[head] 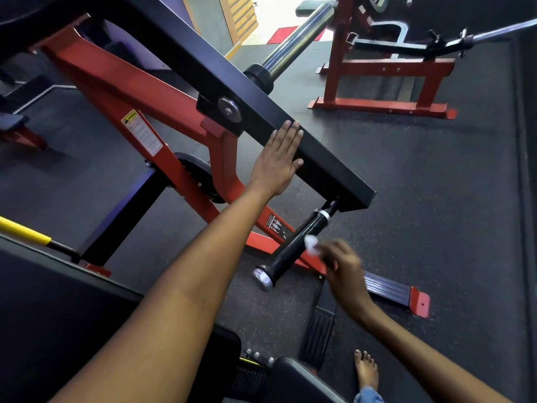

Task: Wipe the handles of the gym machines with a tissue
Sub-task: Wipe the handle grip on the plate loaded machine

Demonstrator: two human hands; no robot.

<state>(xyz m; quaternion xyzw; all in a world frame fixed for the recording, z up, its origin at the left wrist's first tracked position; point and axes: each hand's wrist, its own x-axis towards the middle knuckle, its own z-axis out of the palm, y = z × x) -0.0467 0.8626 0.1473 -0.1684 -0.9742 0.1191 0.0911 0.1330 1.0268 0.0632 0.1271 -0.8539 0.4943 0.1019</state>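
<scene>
Handle (pixel 293 248) slants lower-left to upper-right | right hand (pixel 343 263) pinches tissue (pixel 311 245)

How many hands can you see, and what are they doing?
2. The left hand rests flat on the black machine arm. The right hand holds a white tissue against the black handle.

Both forearms are bare, with no sleeves, watch or rings showing. The left hand (pixel 279 161) has short, unpainted nails. The right hand (pixel 344 264) is blurred. At five o'clock, a bare foot (pixel 366 370) with dark-painted toenails shows above a light blue denim hem (pixel 368 396).
</scene>
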